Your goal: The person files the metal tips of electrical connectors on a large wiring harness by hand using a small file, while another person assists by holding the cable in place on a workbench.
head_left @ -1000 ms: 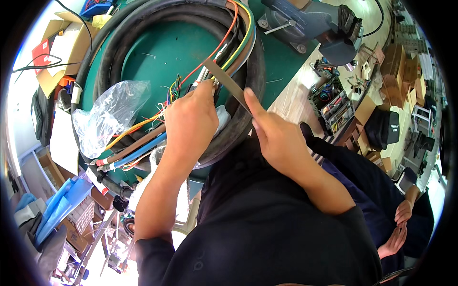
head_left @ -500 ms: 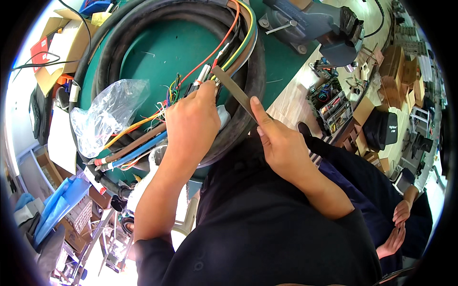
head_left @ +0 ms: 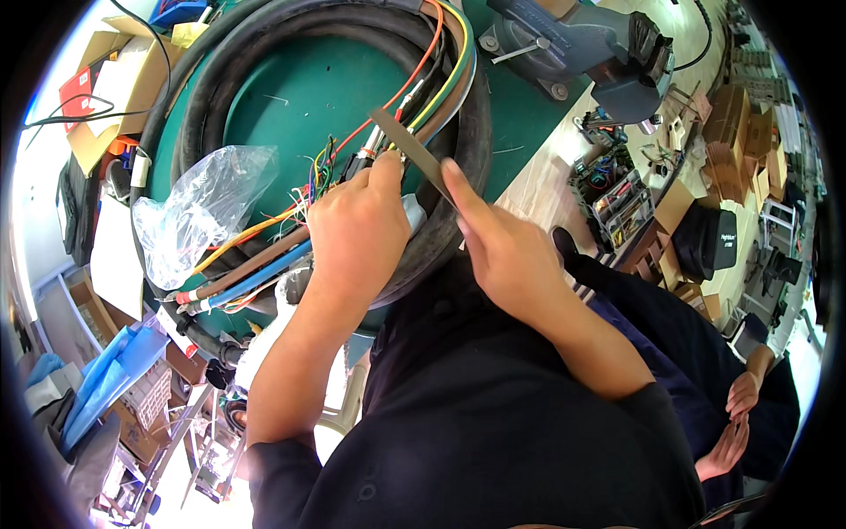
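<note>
My right hand [head_left: 502, 242] grips a flat metal file [head_left: 412, 150], index finger stretched along its upper face. The file slants up and left, over the wires beside my left hand [head_left: 357, 225]. That hand is closed around a cable end, with a silvery metal connector [head_left: 374, 141] poking out past the fingers; its grip is partly hidden. Thin coloured wires [head_left: 319, 172] fan out to the left of the knuckles. Red, yellow-green and brown conductors [head_left: 460, 66] arc above, inside a thick black cable coil [head_left: 476, 141]. Blue and brown conductors [head_left: 269, 264] with stripped ends lie below left.
A clear plastic bag [head_left: 207, 207] rests on the coil over the green table [head_left: 291, 97]. A grey bench vise [head_left: 564, 44] stands at the back right. An open cardboard box [head_left: 132, 79] is far left. Another person's hands [head_left: 736, 423] show at right, near a toolbox [head_left: 621, 207].
The file and my right hand have slid up and to the left across the wires. My left hand stays almost where it was.
</note>
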`<state>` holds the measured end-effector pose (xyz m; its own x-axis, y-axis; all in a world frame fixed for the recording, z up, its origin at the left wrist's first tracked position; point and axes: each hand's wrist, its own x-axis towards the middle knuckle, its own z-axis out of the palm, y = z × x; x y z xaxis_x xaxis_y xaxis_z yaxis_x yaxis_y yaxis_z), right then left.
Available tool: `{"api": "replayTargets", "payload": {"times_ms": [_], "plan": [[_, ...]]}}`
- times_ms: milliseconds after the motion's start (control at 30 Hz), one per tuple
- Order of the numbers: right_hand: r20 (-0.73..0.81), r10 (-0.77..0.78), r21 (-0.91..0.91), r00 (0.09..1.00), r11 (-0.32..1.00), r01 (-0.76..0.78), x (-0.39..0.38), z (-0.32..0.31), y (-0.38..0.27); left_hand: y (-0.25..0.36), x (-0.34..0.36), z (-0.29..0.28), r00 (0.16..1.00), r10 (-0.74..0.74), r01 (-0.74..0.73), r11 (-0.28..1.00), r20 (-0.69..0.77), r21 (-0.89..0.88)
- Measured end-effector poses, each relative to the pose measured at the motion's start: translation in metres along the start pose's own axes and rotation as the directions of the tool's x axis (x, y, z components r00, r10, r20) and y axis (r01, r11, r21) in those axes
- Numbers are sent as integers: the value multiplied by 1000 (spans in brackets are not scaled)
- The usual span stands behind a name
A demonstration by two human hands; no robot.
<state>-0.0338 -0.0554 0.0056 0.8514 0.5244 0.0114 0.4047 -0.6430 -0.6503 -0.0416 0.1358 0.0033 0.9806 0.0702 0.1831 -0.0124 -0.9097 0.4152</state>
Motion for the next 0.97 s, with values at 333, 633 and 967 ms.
{"api": "replayTargets", "payload": {"times_ms": [333, 633, 967], "plan": [[4, 13, 56, 1000, 998, -14, -28, -16, 1, -2, -6, 4, 994, 85, -81, 995, -68, 55], [-44, -19, 74, 999, 997, 22, 11, -3, 8, 0, -2, -2, 999, 40, -40, 999, -15, 27], [-13, -28, 4, 1000, 1000, 28, 19, 13, 9, -6, -1, 7, 993, 86, -79, 993, -78, 86]]}}
